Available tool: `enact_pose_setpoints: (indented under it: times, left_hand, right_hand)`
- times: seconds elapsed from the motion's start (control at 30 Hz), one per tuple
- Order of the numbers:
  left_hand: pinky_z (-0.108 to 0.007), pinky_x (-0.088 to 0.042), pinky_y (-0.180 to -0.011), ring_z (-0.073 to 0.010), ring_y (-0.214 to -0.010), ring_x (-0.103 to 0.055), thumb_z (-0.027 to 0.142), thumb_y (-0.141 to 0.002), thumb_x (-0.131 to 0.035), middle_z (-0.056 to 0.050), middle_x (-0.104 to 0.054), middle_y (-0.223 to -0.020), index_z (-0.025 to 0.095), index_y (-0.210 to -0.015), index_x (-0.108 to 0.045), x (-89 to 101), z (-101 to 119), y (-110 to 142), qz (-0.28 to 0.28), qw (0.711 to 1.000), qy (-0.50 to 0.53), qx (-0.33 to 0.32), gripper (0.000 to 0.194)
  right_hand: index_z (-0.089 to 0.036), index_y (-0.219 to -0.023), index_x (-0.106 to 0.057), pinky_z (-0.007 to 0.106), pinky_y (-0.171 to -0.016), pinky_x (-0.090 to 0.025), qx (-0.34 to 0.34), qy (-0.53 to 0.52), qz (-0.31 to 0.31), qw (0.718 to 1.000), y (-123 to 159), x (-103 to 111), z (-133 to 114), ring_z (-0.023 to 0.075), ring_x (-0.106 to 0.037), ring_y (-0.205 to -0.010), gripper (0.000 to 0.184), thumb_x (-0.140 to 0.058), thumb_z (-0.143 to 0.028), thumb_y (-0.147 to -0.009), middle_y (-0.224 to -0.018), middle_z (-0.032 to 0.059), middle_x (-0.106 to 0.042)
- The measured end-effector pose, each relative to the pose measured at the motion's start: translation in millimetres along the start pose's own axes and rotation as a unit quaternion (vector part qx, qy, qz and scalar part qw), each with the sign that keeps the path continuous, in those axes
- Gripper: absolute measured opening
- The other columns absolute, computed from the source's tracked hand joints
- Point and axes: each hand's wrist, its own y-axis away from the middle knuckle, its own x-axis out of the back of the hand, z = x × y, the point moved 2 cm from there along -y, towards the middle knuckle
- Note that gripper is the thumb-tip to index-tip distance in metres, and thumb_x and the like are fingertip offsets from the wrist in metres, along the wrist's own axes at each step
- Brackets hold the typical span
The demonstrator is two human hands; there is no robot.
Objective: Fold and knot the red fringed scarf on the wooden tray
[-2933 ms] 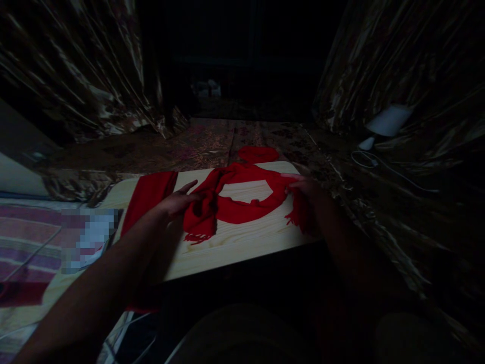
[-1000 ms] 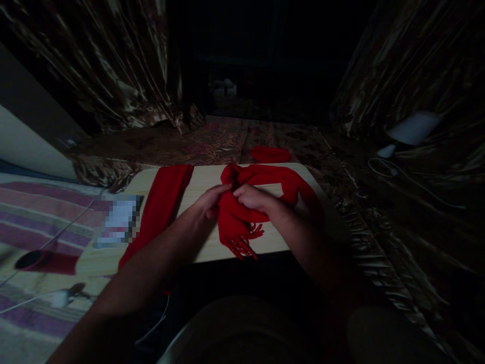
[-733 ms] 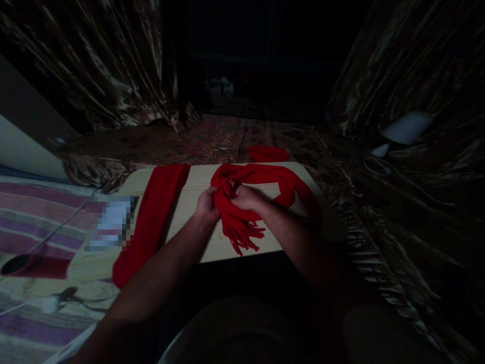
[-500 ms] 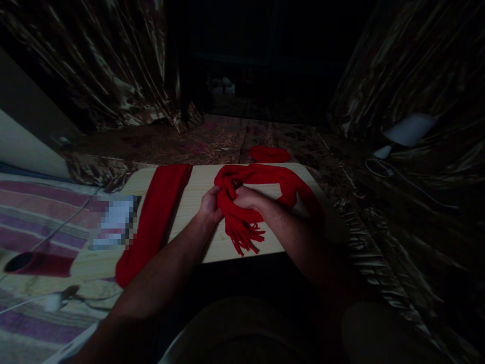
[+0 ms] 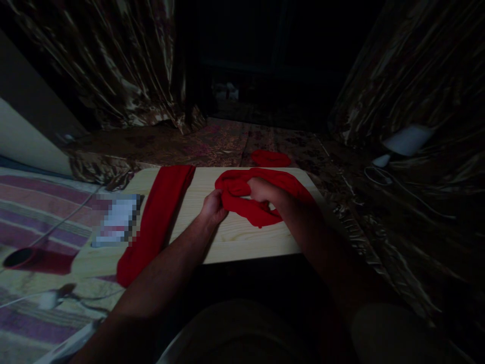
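A red fringed scarf point(image 5: 248, 205) lies bunched on a pale wooden board point(image 5: 235, 237). My left hand point(image 5: 213, 208) is closed on the scarf's left edge. My right hand point(image 5: 265, 192) is closed over the top of the bundle, pressing folded cloth down. A second red scarf point(image 5: 159, 217) lies flat in a long strip across the board's left part, its near end hanging over the edge. A small red cloth point(image 5: 271, 157) rests just beyond the board's far edge.
A blurred white item point(image 5: 115, 220) lies on the board's left end. A dark round object point(image 5: 20, 258) and cables sit on the striped rug at left. A white device point(image 5: 405, 139) with a cord lies at right. Shiny dark curtains hang on both sides.
The scarf was spread in a loop, then both hands gathered it at the middle. Its fringed end, hanging out towards me half a second ago, is now tucked under the bundle.
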Motion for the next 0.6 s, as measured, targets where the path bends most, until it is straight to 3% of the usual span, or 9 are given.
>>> enact_pose_setpoints:
  times: [0.1,0.2,0.27,0.37,0.43,0.5,0.53,0.6]
  left_hand:
    - [-0.037,-0.061,-0.087,-0.0235,-0.089,-0.074,0.01,-0.078,-0.049,-0.014,-0.076,-0.099,0.006,-0.123,-0.063,2.1,0.4,0.3,0.001,1.0,-0.005,0.005,0.048]
    - [-0.037,-0.061,-0.085,-0.0232,-0.086,-0.074,0.011,-0.079,-0.048,-0.013,-0.076,-0.094,0.007,-0.119,-0.064,3.8,3.0,0.3,-0.005,1.0,-0.002,0.01,0.043]
    - [-0.036,-0.06,-0.085,-0.023,-0.086,-0.073,0.014,-0.08,-0.049,-0.012,-0.076,-0.091,0.008,-0.116,-0.065,5.9,6.7,-0.2,-0.005,1.0,0.001,0.004,0.04]
    - [-0.033,-0.059,-0.084,-0.021,-0.083,-0.073,0.024,-0.084,-0.057,-0.006,-0.076,-0.089,0.014,-0.119,-0.063,12.6,14.1,-1.0,0.02,0.998,-0.045,-0.03,0.038]
    - [-0.033,-0.058,-0.083,-0.0206,-0.081,-0.072,0.028,-0.08,-0.07,-0.004,-0.076,-0.091,0.018,-0.134,-0.054,18.9,18.9,-0.2,0.068,0.985,-0.142,-0.077,0.058]
    - [-0.036,-0.056,-0.087,-0.0235,-0.088,-0.073,0.026,-0.07,-0.082,-0.006,-0.075,-0.101,0.021,-0.149,-0.037,23.3,22.8,2.4,0.106,0.947,-0.273,-0.132,0.091]
    - [-0.038,-0.055,-0.091,-0.026,-0.096,-0.072,0.026,-0.067,-0.085,-0.009,-0.074,-0.11,0.021,-0.153,-0.031,23.8,24.6,4.3,0.115,0.917,-0.347,-0.16,0.102]
    - [-0.043,-0.048,-0.104,-0.0315,-0.121,-0.063,0.031,-0.067,-0.085,-0.015,-0.065,-0.132,0.021,-0.156,-0.031,20.8,28.4,8.7,0.122,0.827,-0.506,-0.213,0.104]
  right_hand:
    - [-0.018,-0.09,-0.072,0.033,-0.083,-0.048,0.007,0.131,0.033,0.991,5.6,12.6,-12.1,0.0305,-0.068,-0.096,0.026,-0.073,-0.006,-0.067,-0.094,0.014,-0.075]
    - [-0.018,-0.106,-0.07,0.031,-0.082,-0.047,0.056,0.134,0.044,0.988,25.1,16.8,-36.0,0.0269,-0.067,-0.097,0.032,-0.066,-0.01,-0.075,-0.105,0.0115,-0.074]
    - [-0.02,-0.114,-0.068,0.028,-0.079,-0.046,0.106,0.121,-0.013,0.987,47.9,10.7,-53.5,0.023,-0.066,-0.092,0.036,-0.066,-0.015,-0.079,-0.107,0.0073,-0.073]
    - [-0.022,-0.113,-0.07,0.025,-0.072,-0.045,0.174,0.14,-0.171,0.96,87.6,-9.3,-70.5,0.0193,-0.066,-0.085,0.031,-0.068,-0.025,-0.082,-0.103,0.0049,-0.074]
    - [-0.024,-0.113,-0.072,0.024,-0.069,-0.044,0.195,0.128,-0.282,0.931,107.4,-22.4,-70.4,0.0174,-0.066,-0.08,0.033,-0.073,-0.033,-0.08,-0.097,0.0021,-0.075]
    - [-0.025,-0.114,-0.073,0.023,-0.068,-0.044,0.184,0.11,-0.318,0.923,113.6,-27.1,-60.9,0.0159,-0.067,-0.078,0.034,-0.073,-0.036,-0.082,-0.095,0.0006,-0.076]
    - [-0.025,-0.114,-0.073,0.023,-0.068,-0.044,0.172,0.113,-0.291,0.934,110.9,-24.9,-53.5,0.0156,-0.067,-0.079,0.031,-0.071,-0.036,-0.085,-0.095,0.0008,-0.076]
    - [-0.022,-0.111,-0.074,0.025,-0.074,-0.045,0.139,0.161,-0.154,0.965,98.0,-10.8,-34.9,0.0167,-0.068,-0.084,0.026,-0.062,-0.034,-0.091,-0.099,0.0037,-0.076]
